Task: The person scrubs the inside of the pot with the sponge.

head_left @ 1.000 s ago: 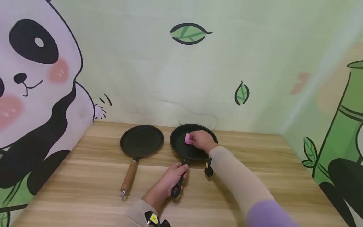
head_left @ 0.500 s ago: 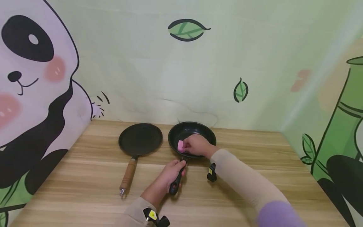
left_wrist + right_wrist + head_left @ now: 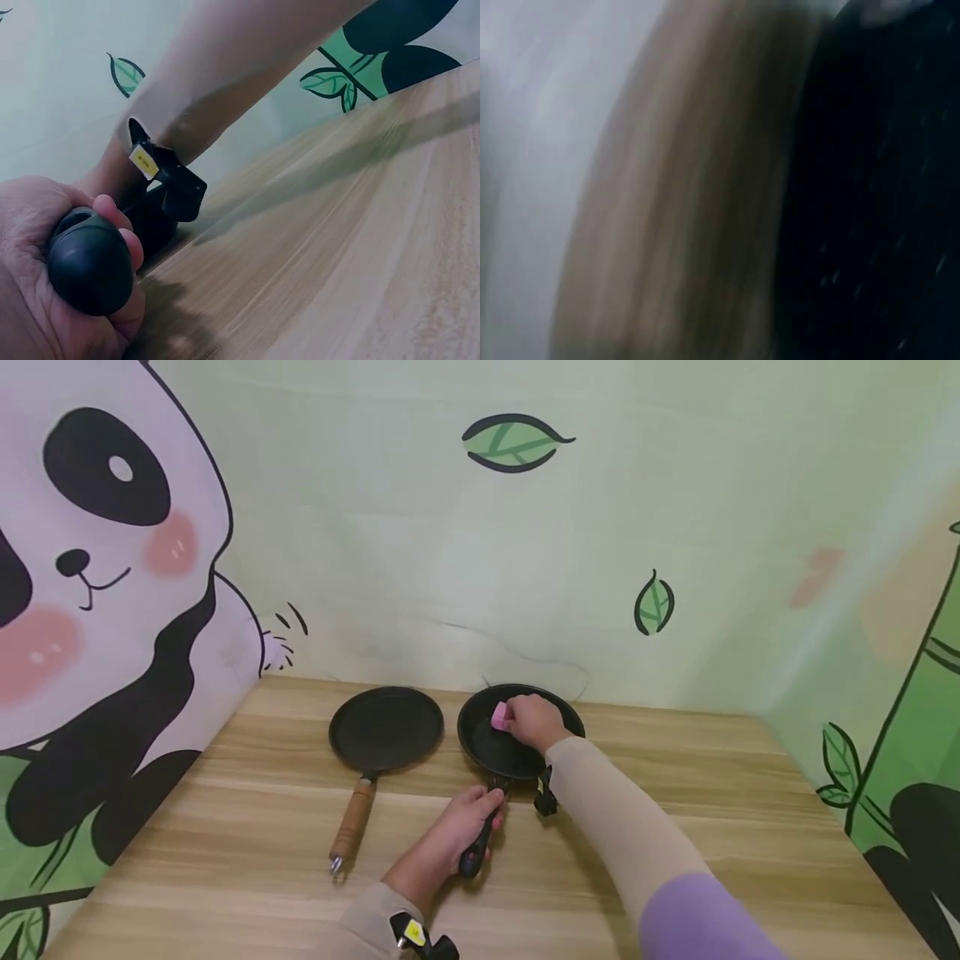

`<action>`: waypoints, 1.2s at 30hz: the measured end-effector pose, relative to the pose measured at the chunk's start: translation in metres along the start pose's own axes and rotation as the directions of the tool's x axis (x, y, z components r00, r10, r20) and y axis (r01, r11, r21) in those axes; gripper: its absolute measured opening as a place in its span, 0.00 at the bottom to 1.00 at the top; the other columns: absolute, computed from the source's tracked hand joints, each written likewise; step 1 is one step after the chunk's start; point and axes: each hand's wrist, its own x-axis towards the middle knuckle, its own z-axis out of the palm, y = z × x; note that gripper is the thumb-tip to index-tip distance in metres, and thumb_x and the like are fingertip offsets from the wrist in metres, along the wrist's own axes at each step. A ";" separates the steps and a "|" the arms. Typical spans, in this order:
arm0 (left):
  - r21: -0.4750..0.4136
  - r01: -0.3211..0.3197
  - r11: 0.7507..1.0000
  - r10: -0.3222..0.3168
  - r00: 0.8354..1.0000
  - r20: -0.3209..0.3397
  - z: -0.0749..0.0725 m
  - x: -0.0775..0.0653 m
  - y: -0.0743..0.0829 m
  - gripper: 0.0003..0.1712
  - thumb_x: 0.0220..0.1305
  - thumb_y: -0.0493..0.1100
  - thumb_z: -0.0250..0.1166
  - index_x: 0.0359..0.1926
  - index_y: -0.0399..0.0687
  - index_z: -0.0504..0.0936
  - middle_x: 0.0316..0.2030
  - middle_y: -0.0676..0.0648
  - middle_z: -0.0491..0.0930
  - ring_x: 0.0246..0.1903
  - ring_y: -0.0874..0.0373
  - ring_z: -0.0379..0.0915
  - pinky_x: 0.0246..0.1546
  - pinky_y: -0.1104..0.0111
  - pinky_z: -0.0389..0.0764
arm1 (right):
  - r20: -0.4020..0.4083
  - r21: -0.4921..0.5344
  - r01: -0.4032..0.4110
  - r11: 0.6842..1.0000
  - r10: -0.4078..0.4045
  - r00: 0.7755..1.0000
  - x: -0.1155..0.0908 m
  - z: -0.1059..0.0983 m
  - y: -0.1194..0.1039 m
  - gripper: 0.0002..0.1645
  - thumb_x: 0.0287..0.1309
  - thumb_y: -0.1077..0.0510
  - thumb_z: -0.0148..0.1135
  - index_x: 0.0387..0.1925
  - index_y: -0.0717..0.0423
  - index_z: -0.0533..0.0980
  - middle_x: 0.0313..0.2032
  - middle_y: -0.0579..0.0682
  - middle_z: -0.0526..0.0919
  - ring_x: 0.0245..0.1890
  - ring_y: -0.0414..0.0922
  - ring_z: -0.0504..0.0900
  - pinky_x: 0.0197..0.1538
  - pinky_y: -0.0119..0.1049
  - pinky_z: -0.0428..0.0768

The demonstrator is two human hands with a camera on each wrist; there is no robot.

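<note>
A black frying pan [image 3: 483,752] rests on the wooden table, its speckled dark inside blurred in the right wrist view. My left hand [image 3: 459,825] grips the pan's black handle [image 3: 474,853], with fingers wrapped around it; the rounded handle end [image 3: 91,266] pokes out of the fist in the left wrist view. Over the pan's inside, my right hand [image 3: 537,722] pinches a small pink sponge [image 3: 499,717]. The sponge looks to be against the pan's inner surface. The right fingertips are partly hidden behind the hand.
To the left lies a flat black griddle pan [image 3: 386,728] with a wooden handle [image 3: 352,822], just apart from the frying pan. A wall with painted leaves [image 3: 517,443] and a panda [image 3: 105,468] rises behind the wooden table [image 3: 675,793].
The sponge in my right hand first slid toward the handle side of the frying pan, then back toward the far side. My left hand has kept its grip; the head view shifted slightly.
</note>
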 end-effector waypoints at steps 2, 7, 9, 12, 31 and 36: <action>-0.001 -0.004 1.000 0.004 1.000 0.000 0.002 0.001 -0.001 0.16 0.77 0.51 0.53 0.41 0.42 0.72 0.24 0.52 0.70 0.20 0.59 0.61 0.12 0.68 0.68 | 0.001 0.007 0.004 1.000 -0.004 1.000 0.001 0.001 0.003 0.08 0.64 0.50 0.66 0.32 0.50 0.82 0.33 0.47 0.85 0.36 0.47 0.82 0.46 0.45 0.81; -0.009 0.002 1.000 -0.002 1.000 0.005 0.002 0.001 -0.002 0.17 0.77 0.50 0.52 0.42 0.39 0.73 0.23 0.53 0.70 0.20 0.59 0.61 0.11 0.68 0.68 | 0.055 -0.026 0.123 0.992 -0.121 0.991 -0.009 0.001 0.001 0.08 0.66 0.51 0.65 0.34 0.50 0.80 0.31 0.47 0.83 0.34 0.46 0.79 0.46 0.42 0.80; -0.014 0.009 1.000 -0.009 1.000 0.011 0.001 0.001 -0.002 0.17 0.77 0.50 0.51 0.42 0.39 0.72 0.23 0.53 0.70 0.20 0.59 0.61 0.11 0.68 0.68 | 0.080 -0.035 0.195 0.980 -0.192 0.978 -0.017 -0.001 -0.003 0.08 0.66 0.51 0.66 0.34 0.50 0.80 0.29 0.45 0.82 0.33 0.45 0.77 0.45 0.41 0.79; -0.019 0.012 1.000 -0.012 1.000 0.009 -0.001 0.002 -0.002 0.17 0.78 0.51 0.51 0.42 0.40 0.73 0.23 0.54 0.70 0.21 0.59 0.62 0.12 0.68 0.68 | 0.102 -0.016 0.318 0.948 -0.315 0.943 -0.029 -0.003 -0.009 0.06 0.65 0.52 0.67 0.34 0.49 0.81 0.29 0.43 0.82 0.33 0.43 0.78 0.45 0.39 0.79; -0.023 -0.040 0.999 0.040 0.999 -0.027 0.003 -0.001 -0.004 0.18 0.77 0.50 0.53 0.42 0.37 0.73 0.22 0.53 0.70 0.19 0.60 0.62 0.11 0.68 0.67 | 0.018 -0.062 0.114 0.992 -0.113 0.993 -0.002 0.000 0.015 0.05 0.65 0.58 0.63 0.31 0.49 0.78 0.29 0.46 0.82 0.32 0.46 0.77 0.42 0.44 0.79; -0.024 -0.051 0.998 0.049 0.997 -0.065 0.004 -0.001 -0.003 0.18 0.77 0.50 0.54 0.39 0.36 0.74 0.21 0.52 0.71 0.19 0.60 0.62 0.10 0.68 0.67 | 0.053 -0.060 0.179 0.982 -0.176 0.983 -0.013 -0.004 0.014 0.05 0.65 0.56 0.66 0.33 0.51 0.80 0.29 0.46 0.81 0.32 0.45 0.76 0.44 0.43 0.79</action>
